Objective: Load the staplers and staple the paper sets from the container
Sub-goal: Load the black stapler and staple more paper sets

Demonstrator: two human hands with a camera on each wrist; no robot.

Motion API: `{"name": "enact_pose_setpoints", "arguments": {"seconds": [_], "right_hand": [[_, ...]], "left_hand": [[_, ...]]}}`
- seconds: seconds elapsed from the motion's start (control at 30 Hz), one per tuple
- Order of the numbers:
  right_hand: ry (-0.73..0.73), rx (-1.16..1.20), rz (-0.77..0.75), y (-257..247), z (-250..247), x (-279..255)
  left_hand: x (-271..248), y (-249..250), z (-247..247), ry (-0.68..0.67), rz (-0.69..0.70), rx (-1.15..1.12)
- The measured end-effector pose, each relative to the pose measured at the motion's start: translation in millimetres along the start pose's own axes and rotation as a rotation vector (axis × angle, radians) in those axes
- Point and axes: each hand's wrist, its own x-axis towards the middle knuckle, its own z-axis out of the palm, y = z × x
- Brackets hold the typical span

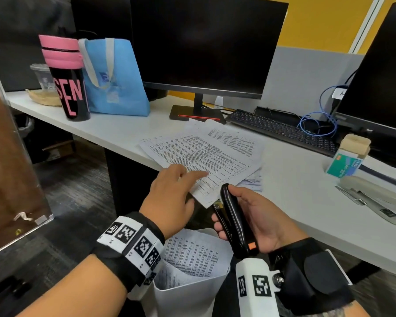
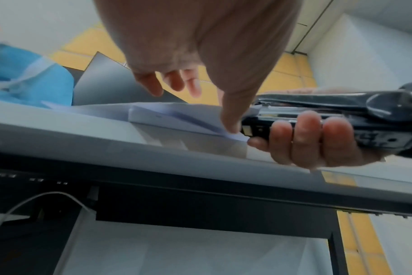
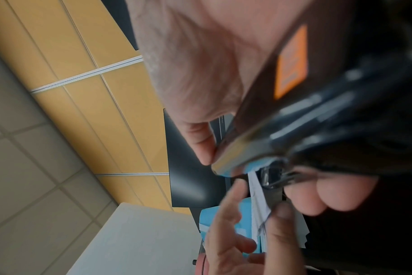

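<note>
A top paper set [image 1: 206,154] lies on a loose pile on the grey desk [image 1: 295,193], its near corner overhanging the edge. My left hand [image 1: 174,195] holds that corner, thumb [image 2: 233,122] beneath and fingers stretched over the print. My right hand [image 1: 258,216] grips a black stapler [image 1: 232,223] with an orange sticker. The stapler's mouth [image 2: 249,128] is at the paper corner [image 3: 258,197], which reaches between its two halves. Below the desk edge stands a white container [image 1: 188,300] with more printed sheets [image 1: 192,252]. A second, pale stapler [image 1: 370,200] lies open at the right.
A green staple box [image 1: 345,165] stands by the pale stapler. Behind the papers are a monitor [image 1: 204,46], a keyboard [image 1: 281,131] and blue cable. A blue bag [image 1: 114,81] and a pink-lidded black tumbler [image 1: 66,78] stand at the back left.
</note>
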Motion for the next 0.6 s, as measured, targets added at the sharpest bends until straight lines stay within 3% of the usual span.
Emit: {"name": "enact_pose_setpoints", "arguments": {"seconds": [0.07,0.13,0.27,0.33,0.6], "right_hand": [[0.001,-0.009,0.004,0,0,1],[0.002,-0.009,0.008,1,0,2],[-0.014,0.007,0.016,2,-1,2],[-0.02,0.004,0.016,2,-1,3],[-0.046,0.015,0.036,6,0,7]], "left_hand": [[3,-5,1,0.01,0.099,0.04],[7,-4,-1,0.045,0.097,0.005],[17,2,-4,0.029,-0.339,-0.316],[21,1,-3,0.047,-0.471,-0.482],[26,-3,0,0.036,-0.576,-0.652]]}}
